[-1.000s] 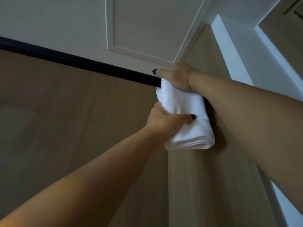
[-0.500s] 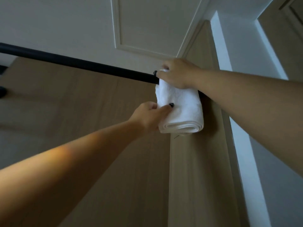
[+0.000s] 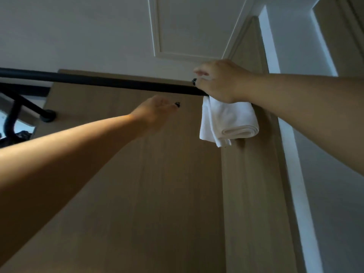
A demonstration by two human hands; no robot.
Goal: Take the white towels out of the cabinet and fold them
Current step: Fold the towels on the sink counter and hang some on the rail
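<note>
A folded white towel (image 3: 229, 121) hangs over the right end of a black rail (image 3: 102, 83) high inside the wooden cabinet (image 3: 149, 184). My right hand (image 3: 220, 81) rests on top of the rail, gripping the towel's upper part where it drapes over. My left hand (image 3: 155, 113) floats to the left of the towel, a short gap away, fingers loosely apart and holding nothing. The towel's folded layers show at its lower edge, with one loose corner hanging down on the left.
The cabinet's side panel (image 3: 254, 194) runs down just right of the towel. A black bracket (image 3: 47, 116) and black hangers (image 3: 11, 123) sit at the rail's left. White ceiling with moulding (image 3: 177, 36) is above, a white wall (image 3: 325, 174) to the right.
My left hand has let go of the towel and drawn back to the left. The right hand stays on the towel at the rail. The towel's left corner now hangs loose.
</note>
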